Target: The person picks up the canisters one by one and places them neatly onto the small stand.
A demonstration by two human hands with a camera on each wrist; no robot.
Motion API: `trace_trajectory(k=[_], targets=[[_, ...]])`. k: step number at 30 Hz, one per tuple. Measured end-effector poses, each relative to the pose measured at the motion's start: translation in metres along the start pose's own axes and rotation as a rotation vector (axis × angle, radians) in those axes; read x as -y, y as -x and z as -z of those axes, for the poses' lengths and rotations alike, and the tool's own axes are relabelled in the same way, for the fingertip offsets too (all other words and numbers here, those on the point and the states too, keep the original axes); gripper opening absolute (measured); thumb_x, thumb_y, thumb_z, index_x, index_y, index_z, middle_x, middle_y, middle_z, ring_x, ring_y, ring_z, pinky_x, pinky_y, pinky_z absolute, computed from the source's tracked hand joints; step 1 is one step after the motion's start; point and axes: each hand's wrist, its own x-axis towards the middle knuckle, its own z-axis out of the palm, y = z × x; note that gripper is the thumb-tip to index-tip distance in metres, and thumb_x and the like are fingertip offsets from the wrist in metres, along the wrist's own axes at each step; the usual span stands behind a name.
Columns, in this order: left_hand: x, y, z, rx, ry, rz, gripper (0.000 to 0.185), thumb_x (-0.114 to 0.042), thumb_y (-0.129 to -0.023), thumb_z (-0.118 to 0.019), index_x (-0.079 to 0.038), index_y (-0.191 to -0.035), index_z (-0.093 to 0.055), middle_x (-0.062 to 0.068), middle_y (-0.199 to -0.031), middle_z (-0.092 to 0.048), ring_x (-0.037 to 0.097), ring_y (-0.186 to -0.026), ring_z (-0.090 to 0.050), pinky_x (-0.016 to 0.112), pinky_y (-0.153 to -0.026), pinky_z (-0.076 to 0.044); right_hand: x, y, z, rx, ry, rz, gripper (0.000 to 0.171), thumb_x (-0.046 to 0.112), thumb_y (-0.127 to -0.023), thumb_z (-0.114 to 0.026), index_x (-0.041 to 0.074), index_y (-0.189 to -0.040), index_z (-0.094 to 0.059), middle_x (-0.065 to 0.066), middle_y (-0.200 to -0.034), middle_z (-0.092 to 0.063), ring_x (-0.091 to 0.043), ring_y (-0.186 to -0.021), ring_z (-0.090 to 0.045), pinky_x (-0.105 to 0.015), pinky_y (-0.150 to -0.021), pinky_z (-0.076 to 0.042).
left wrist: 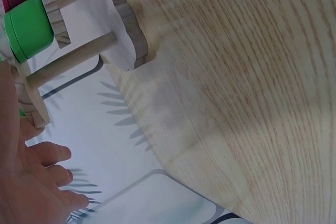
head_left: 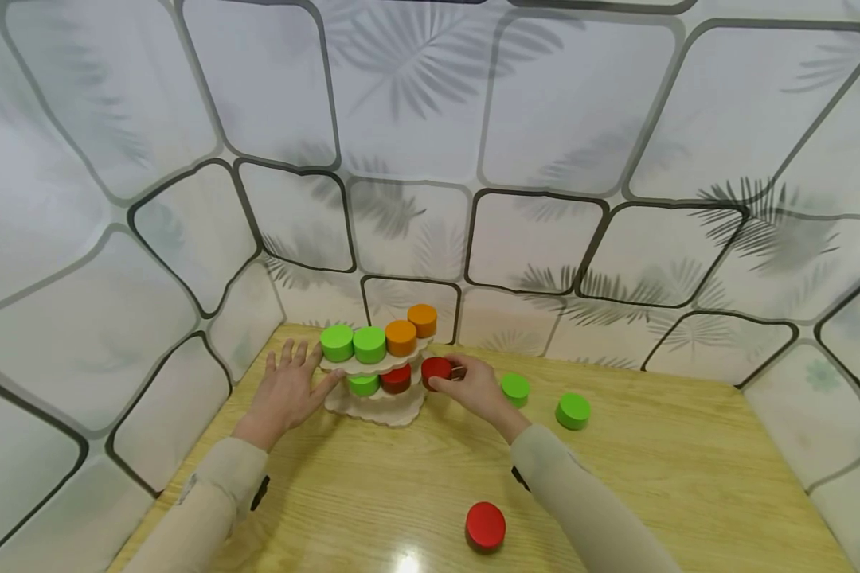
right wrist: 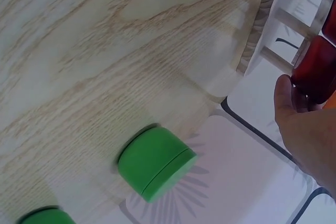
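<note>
A tiered wooden stand (head_left: 376, 410) with wavy edges stands near the back wall. Its upper shelf bears two green round boxes (head_left: 338, 343) and two orange round boxes (head_left: 401, 338). On the tier below sit a green box (head_left: 363, 385) and a red box (head_left: 396, 378). My right hand (head_left: 478, 390) pinches another red round box (head_left: 436, 372) between thumb and fingers, at the right end of that tier. My left hand (head_left: 290, 390) has its fingers spread at the left end of the stand, the thumb along the upper shelf's edge.
Two green round boxes (head_left: 515, 390) (head_left: 572, 411) lie on the wooden table (head_left: 652, 469) to the right of my right hand. A red round box (head_left: 485, 527) lies near the front. Patterned white walls (head_left: 537, 239) enclose the table at the back and sides.
</note>
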Motion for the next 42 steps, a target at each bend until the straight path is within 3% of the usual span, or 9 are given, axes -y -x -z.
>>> trace_trajectory(k=[12, 18, 42], targets=[[0.001, 0.000, -0.002, -0.014, 0.002, -0.002, 0.086, -0.065, -0.109, -0.037, 0.001, -0.163, -0.034, 0.035, -0.165, -0.033, 0.057, -0.157, -0.021, 0.077, -0.123, -0.017, 0.005, -0.007, -0.002, -0.026, 0.017, 0.019, 0.051, 0.030, -0.093, -0.082, 0.011, -0.139, -0.069, -0.008, -0.120, -0.076, -0.022, -0.105, -0.071, -0.035, -0.086, -0.061], [-0.001, 0.001, -0.001, -0.010, 0.004, -0.004, 0.085, -0.064, -0.109, -0.037, 0.001, -0.163, -0.034, 0.035, -0.165, -0.033, 0.057, -0.156, -0.021, 0.077, -0.123, -0.017, 0.009, -0.010, -0.007, -0.013, 0.034, 0.039, 0.048, 0.026, -0.094, -0.082, 0.008, -0.137, -0.069, -0.010, -0.122, -0.075, -0.023, -0.104, -0.071, -0.033, -0.083, -0.061], [0.001, 0.000, 0.000, -0.007, -0.002, -0.004, 0.085, -0.066, -0.109, -0.035, 0.001, -0.163, -0.036, 0.035, -0.165, -0.033, 0.057, -0.156, -0.021, 0.077, -0.123, -0.018, 0.016, -0.014, -0.016, -0.016, -0.054, 0.012, 0.050, 0.022, -0.094, -0.083, 0.008, -0.140, -0.068, -0.011, -0.128, -0.074, -0.030, -0.114, -0.071, -0.034, -0.083, -0.064]])
